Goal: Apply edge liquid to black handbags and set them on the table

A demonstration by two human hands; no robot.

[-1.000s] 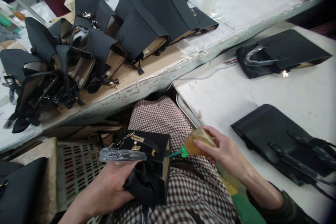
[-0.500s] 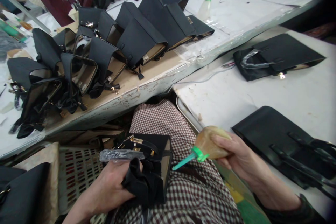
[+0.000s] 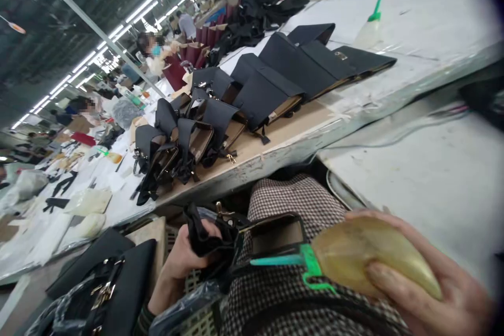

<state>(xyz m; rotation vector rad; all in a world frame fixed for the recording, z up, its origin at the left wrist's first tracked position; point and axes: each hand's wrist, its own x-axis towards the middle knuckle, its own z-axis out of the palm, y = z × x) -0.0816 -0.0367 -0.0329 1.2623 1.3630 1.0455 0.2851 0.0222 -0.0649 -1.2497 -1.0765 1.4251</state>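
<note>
My right hand (image 3: 425, 289) grips a squeezable glue bottle (image 3: 366, 260) filled with amber liquid, close to the camera at the lower right. Its green nozzle (image 3: 279, 261) points left at a small black handbag (image 3: 271, 236) resting on my checkered lap. My left hand (image 3: 187, 254) holds that bag by its bunched black lining and strap at the left side. The bag's open top faces the nozzle, showing a tan inside.
A row of black bag pieces (image 3: 275, 84) lies overlapped on the long workbench (image 3: 283, 155). A white glue bottle (image 3: 370, 26) stands behind them. Black handbags (image 3: 106, 283) sit at lower left. A white table (image 3: 433, 168) lies to the right. Other people work far back.
The view tilted up and swung. The glue bottle rose close to the camera. The handbag in my left hand turned, its open top now facing the nozzle.
</note>
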